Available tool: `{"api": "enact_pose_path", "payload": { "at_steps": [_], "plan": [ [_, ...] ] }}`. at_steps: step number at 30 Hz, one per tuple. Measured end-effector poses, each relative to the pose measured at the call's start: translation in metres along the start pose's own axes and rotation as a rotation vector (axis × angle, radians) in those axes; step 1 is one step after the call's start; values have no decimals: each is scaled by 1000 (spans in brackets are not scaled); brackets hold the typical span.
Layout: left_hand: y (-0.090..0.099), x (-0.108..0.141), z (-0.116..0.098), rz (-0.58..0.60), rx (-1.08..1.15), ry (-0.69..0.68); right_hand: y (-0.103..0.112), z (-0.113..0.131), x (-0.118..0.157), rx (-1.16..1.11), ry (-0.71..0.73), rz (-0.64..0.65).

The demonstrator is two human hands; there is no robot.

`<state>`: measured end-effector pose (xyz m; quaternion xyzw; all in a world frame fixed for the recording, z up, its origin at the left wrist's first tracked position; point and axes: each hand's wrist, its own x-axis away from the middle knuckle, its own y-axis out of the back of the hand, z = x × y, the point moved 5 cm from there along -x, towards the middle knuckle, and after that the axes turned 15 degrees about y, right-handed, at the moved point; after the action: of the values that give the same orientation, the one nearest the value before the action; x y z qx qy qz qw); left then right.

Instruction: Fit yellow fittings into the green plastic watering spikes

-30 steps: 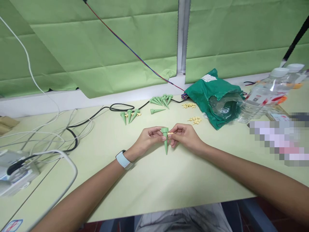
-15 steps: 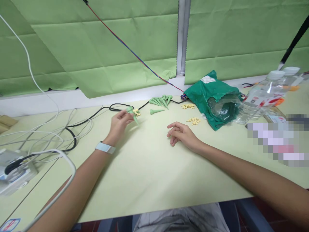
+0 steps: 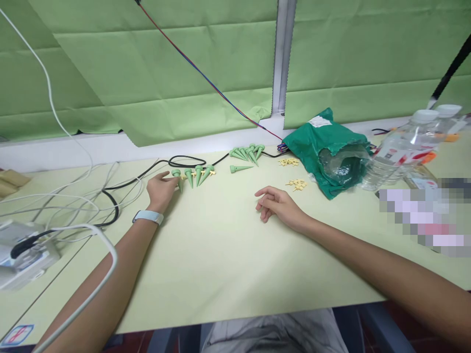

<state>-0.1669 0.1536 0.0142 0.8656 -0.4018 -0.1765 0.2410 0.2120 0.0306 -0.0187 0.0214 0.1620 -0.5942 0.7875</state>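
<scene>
My left hand (image 3: 161, 192), with a light blue band on its wrist, rests on the table at the left of a row of green watering spikes (image 3: 199, 174). Its fingers are closed on the leftmost green watering spike (image 3: 178, 176), which points toward me. Small yellow parts show at the heads of the row. My right hand (image 3: 276, 203) hovers or rests over the middle of the table, empty, fingers loosely bent and apart. Beyond it lie a single green spike (image 3: 241, 168), a heap of green spikes (image 3: 247, 153) and two small piles of yellow plastic valves (image 3: 296, 184), (image 3: 289, 162).
A torn green bag (image 3: 316, 142) with clear plastic inside lies at the back right, beside clear bottles (image 3: 408, 142). White and black cables (image 3: 106, 196) tangle on the left near a white power strip (image 3: 27, 255). Green sheeting (image 3: 206, 73) hangs behind the table.
My left hand has moved left and down to the table with the green watering spike. The row of spikes beside it is now uncovered. My right hand stays in place.
</scene>
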Motion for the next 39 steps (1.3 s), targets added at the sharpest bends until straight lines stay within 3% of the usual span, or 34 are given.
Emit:
{"api": "enact_pose_path", "payload": {
  "at_steps": [8,20,33,39],
  "plan": [
    [1,2,-2,-67,-158,-22,0,-1,1,13,6,23],
    [-1,9,-5,34,-127,-41,-2,1,1,44,-2,43],
    [-3,8,-4,49,-143,-59,-2,0,1,64,3,52],
    [4,10,-4,-54,-71,-38,4,-4,-5,139,55,30]
  ]
}}
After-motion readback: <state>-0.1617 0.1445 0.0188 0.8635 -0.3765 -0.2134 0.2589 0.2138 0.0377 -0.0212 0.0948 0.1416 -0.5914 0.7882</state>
